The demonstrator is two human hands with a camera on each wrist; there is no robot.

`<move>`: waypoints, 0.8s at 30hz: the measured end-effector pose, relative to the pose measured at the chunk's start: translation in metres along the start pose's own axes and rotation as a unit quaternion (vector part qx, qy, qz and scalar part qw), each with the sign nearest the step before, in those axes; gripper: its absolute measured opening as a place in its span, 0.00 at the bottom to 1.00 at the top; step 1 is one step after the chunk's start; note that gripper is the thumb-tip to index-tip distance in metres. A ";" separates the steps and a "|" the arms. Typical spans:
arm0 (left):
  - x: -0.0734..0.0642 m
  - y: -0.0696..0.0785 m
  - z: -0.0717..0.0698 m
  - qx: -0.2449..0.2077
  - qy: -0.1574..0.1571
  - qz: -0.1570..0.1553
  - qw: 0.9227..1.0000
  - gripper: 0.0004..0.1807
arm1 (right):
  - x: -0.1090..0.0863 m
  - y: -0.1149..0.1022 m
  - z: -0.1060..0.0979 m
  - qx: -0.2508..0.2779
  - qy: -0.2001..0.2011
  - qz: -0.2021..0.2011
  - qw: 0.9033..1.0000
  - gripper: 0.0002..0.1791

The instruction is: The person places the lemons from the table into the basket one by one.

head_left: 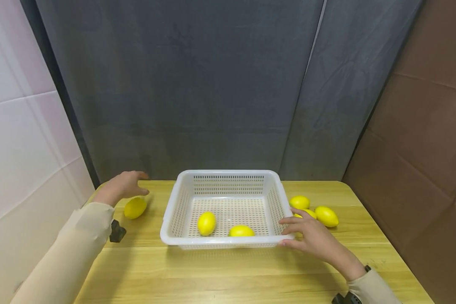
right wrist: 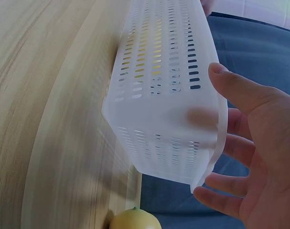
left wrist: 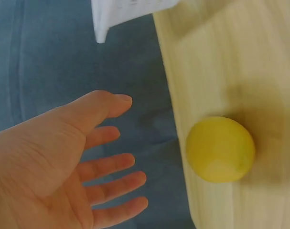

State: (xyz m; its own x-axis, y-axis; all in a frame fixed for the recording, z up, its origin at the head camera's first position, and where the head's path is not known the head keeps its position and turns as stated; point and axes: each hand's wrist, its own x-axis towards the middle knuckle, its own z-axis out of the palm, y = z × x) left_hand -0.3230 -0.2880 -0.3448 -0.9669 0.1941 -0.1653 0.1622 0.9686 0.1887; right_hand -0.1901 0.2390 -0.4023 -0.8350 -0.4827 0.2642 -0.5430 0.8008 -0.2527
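A white perforated plastic basket stands on the table, with one lemon and another lemon inside. My right hand grips the basket's near right corner. In the right wrist view the thumb lies against the outside of the rim, and a fingertip shows faintly through the wall. To the left, my left hand hovers just beyond a single lemon, its fingers spread and holding nothing. The left wrist view shows that lemon on the table, apart from the fingers.
Right of the basket lie a lemon, a lemon, and one partly hidden behind my right hand. The wooden table ends at a dark grey curtain. A white panel rises at left, a brown one at right.
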 end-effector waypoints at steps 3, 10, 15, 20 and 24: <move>-0.001 -0.005 0.006 -0.002 -0.012 -0.015 1.000 0.38 | 0.000 0.000 0.000 0.000 -0.001 0.000 1.000 0.13; -0.005 -0.013 0.020 -0.004 -0.026 -0.045 0.999 0.40 | 0.000 0.001 0.000 0.000 -0.002 0.000 1.000 0.13; -0.007 -0.019 0.030 -0.023 -0.034 -0.062 0.997 0.40 | 0.000 0.002 0.001 -0.002 -0.002 0.000 1.000 0.13; -0.007 -0.022 0.035 -0.028 -0.034 -0.066 0.997 0.39 | 0.000 0.002 0.001 -0.003 -0.001 0.001 1.000 0.13; -0.005 -0.022 0.038 -0.026 -0.040 -0.068 0.997 0.39 | -0.001 0.002 0.001 -0.003 0.000 0.001 1.000 0.13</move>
State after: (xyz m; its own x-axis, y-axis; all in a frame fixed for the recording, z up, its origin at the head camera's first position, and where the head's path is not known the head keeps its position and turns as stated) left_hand -0.3137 -0.3046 -0.3850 -0.9600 0.0754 -0.2697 0.0180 0.9777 0.2092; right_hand -0.1909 0.2407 -0.4043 -0.8364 -0.4802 0.2643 -0.5400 0.8044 -0.2476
